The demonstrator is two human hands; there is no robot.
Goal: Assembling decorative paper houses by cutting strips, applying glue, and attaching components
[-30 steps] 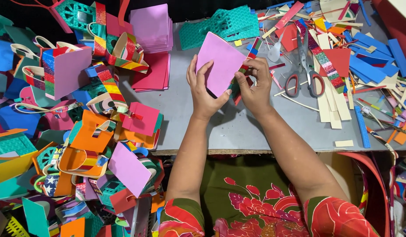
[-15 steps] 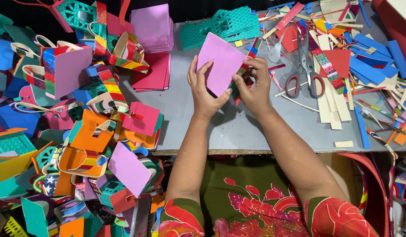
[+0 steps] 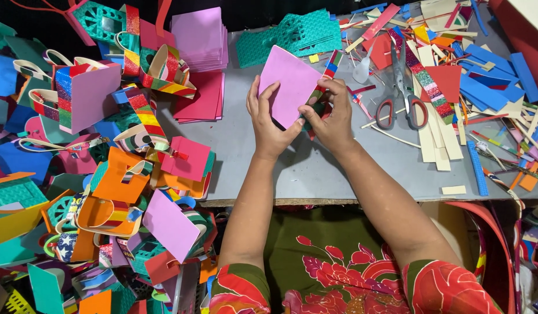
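Note:
A pink-purple foam sheet (image 3: 292, 84) is held up over the grey table (image 3: 315, 168) between both of my hands. My left hand (image 3: 268, 119) grips its lower left edge, fingers spread behind it. My right hand (image 3: 332, 113) pinches its lower right edge, where a striped multicoloured strip (image 3: 330, 67) and something dark green lie against the sheet. Both forearms reach in from the bottom of the view.
Scissors with red handles (image 3: 401, 99) lie right of my hands among cut foam strips in cream, blue and red. A stack of purple sheets (image 3: 199, 38) and teal mesh pieces (image 3: 295, 35) sit at the back. A heap of small colourful foam baskets (image 3: 106, 174) fills the left.
My hands and the pink sheet have barely moved; the right fingers have shifted slightly along the sheet's lower right edge.

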